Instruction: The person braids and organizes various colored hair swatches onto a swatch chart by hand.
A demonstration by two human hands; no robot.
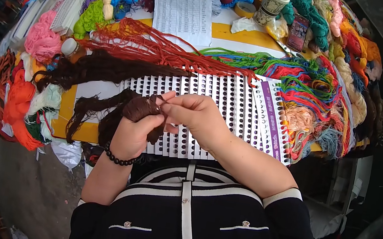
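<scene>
My left hand [134,134] is wrapped around a bundle of dark brown thread [138,107], whose loose strands hang to the left over the table edge. At the right end of that bundle, my right hand [191,115] has its thumb and forefinger pinched together on the brown thread. Beneath both hands lie overlapping white cards with rows of punched holes [216,93]. One card with a purple printed strip [273,118] lies on the right of them. More dark brown thread [104,67] stretches across the table just beyond my left hand.
Red-orange strands [162,51] and multicoloured skeins [304,80] lie beyond the cards. At the back are a printed sheet [183,9], a patterned paper cup [271,4], a phone [298,32], tape [245,10] and scissors [287,48]. Yarn heaps line both sides, with a small white-capped jar [70,47] at left.
</scene>
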